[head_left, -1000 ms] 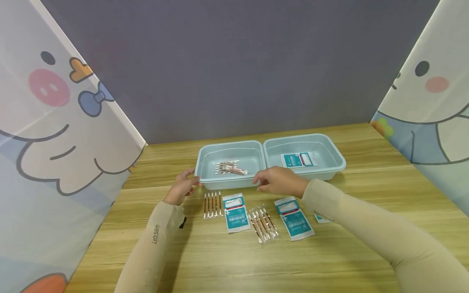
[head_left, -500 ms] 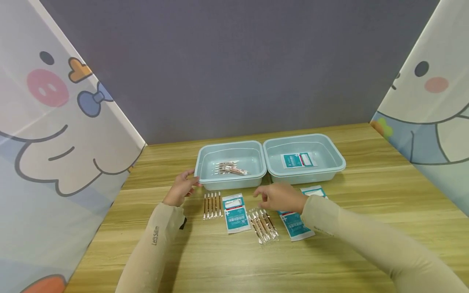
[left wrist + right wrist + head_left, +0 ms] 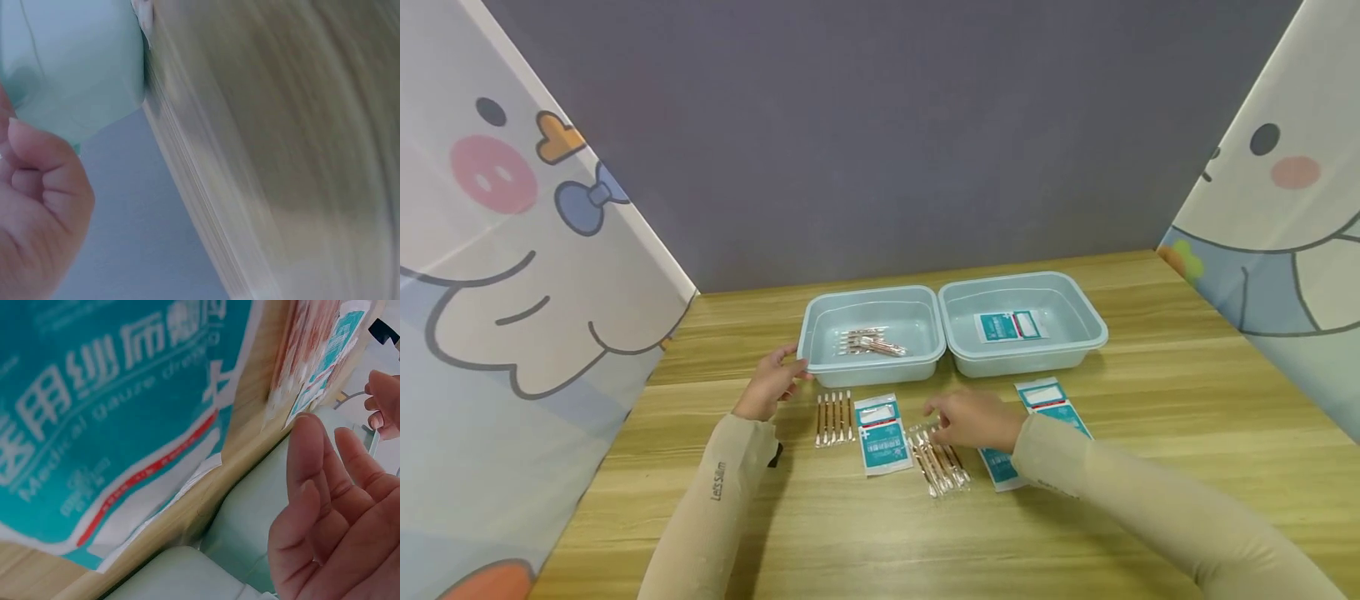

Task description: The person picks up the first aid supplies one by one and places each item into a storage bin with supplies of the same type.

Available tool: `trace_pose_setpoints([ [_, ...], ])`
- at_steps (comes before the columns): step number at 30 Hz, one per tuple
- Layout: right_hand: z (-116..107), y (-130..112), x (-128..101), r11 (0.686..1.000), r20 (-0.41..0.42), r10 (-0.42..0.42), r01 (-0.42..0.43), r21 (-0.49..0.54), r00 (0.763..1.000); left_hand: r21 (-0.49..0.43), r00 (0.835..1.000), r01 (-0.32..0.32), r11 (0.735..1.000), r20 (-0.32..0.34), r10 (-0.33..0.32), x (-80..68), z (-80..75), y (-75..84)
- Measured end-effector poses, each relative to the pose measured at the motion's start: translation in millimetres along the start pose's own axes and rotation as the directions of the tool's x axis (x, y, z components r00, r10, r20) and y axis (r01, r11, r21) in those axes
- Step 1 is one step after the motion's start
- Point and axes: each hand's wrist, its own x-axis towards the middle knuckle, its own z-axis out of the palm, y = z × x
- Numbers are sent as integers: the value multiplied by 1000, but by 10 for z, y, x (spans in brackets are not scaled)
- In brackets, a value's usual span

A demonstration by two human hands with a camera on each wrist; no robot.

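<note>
My left hand [image 3: 769,385] holds the near left corner of the left pale-blue plastic basin [image 3: 880,374], thumb at the rim. In the left wrist view the thumb of that hand [image 3: 47,200] lies against the basin. My right hand [image 3: 976,418], holding nothing visible, hovers with loosely bent fingers over a clear pack of cotton swabs [image 3: 937,468]. Partly under its wrist lies a teal-and-white gauze dressing packet [image 3: 1002,472]; another gauze packet [image 3: 1054,407] is farther right. To the left lie a third gauze packet [image 3: 883,442] and another cotton swab pack [image 3: 835,419].
Cotton swab packs [image 3: 872,343] lie inside the left basin. The right basin [image 3: 1026,362] stands beside it with a gauze packet [image 3: 1011,327] inside. Both stand on a wood-grain table [image 3: 850,542]. A grey panel [image 3: 880,142] rises behind, with cartoon-printed panels on both sides.
My right hand has moved from the front of the basins toward me, to above the middle swab pack, uncovering the right gauze packet. The left hand has stayed at the basin corner.
</note>
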Motion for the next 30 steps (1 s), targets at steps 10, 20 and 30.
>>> trace_pose_setpoints([
  [10,80,-24,6,996,49,73,-75,38,996,-3,1000,-7,1000,6,7,-17,-34,10],
  [20,160,-82,-39,992,31,129,-130,5,991,-6,1000,-7,1000,10,7,-24,-11,-4],
  [30,243,-89,11,970,45,236,-238,41,971,-7,1000,-17,1000,10,17,-4,-10,-7],
])
